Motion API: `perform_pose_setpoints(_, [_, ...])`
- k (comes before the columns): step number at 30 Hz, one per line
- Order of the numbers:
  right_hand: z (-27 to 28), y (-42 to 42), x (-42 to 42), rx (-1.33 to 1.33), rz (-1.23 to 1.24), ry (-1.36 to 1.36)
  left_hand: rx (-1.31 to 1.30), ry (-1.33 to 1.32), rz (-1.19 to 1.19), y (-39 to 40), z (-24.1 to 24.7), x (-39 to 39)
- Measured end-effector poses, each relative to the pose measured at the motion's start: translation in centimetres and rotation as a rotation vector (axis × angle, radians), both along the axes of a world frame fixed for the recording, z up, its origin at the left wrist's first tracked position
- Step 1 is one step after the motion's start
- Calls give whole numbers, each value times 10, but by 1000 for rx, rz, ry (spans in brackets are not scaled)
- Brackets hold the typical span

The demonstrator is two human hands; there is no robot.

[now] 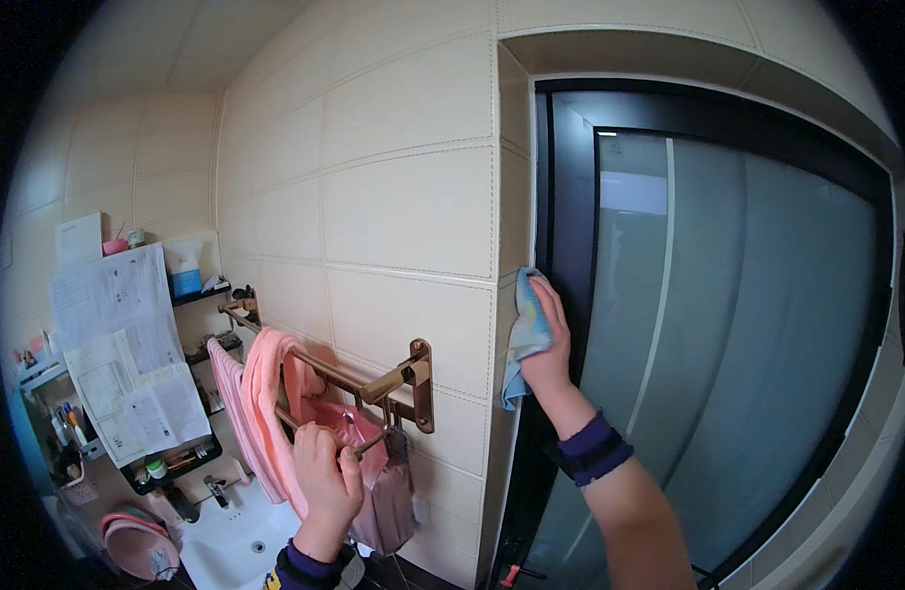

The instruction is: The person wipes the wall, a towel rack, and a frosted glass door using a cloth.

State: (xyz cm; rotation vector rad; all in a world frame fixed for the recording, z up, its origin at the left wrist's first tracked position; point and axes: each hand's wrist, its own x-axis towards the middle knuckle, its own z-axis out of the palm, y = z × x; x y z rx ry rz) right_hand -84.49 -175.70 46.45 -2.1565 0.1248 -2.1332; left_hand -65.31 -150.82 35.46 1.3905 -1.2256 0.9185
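My right hand (pixel 552 350) presses a light-blue cloth (pixel 530 313) against the tiled side of the door recess, beside the dark door frame (pixel 569 221). Around the outer bar of a bronze-coloured towel rack (pixel 384 383) curl the fingers of my left hand (pixel 325 472). Left of that hand a coral-pink towel (pixel 264 383) hangs over the rack, with a striped pink towel (pixel 227 383) behind it. Below the rack, just right of my left hand, hangs a pink bag (pixel 384 509). Frosted glass (pixel 718 295) fills the door panel.
A white washbasin (pixel 235 542) with a chrome tap (pixel 216 490) is at the lower left. Pink basins (pixel 135 549) stand beside it. Papers bearing writing (pixel 128 346) hang before shelves of toiletries. A wet-wipe pack (pixel 185 273) sits on a black corner shelf.
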Motion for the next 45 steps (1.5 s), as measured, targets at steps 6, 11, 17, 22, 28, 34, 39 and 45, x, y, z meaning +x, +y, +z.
perform_pose_setpoints(6, [2, 24, 2, -80, -37, 41, 48, -19, -11, 4, 8, -1])
perform_pose_setpoints(11, [9, 20, -2, -108, -49, -3, 37, -41, -10, 2, 7, -1])
perform_pose_setpoints(17, [7, 22, 2, -127, 2, -1, 46, -29, -57, -1, 10, -2])
perform_pose_setpoints(22, [4, 35, 7, -110, -75, -32, 64, -18, -32, 1, 4, 2])
perform_pose_setpoints(28, [8, 8, 3, -63, -99, -43, 54, -54, -35, 1, 7, -3])
perform_pose_setpoints(34, [2, 40, 6, -113, -40, 15, 54, -25, -33, 4, 7, -4])
perform_pose_setpoints(39, [6, 0, 1, -28, -139, 1, 57, -10, -41, 3, 8, -6])
perform_pose_setpoints(45, [4, 24, 5, -105, -98, 12, 79, -16, -24, 5, 6, -3])
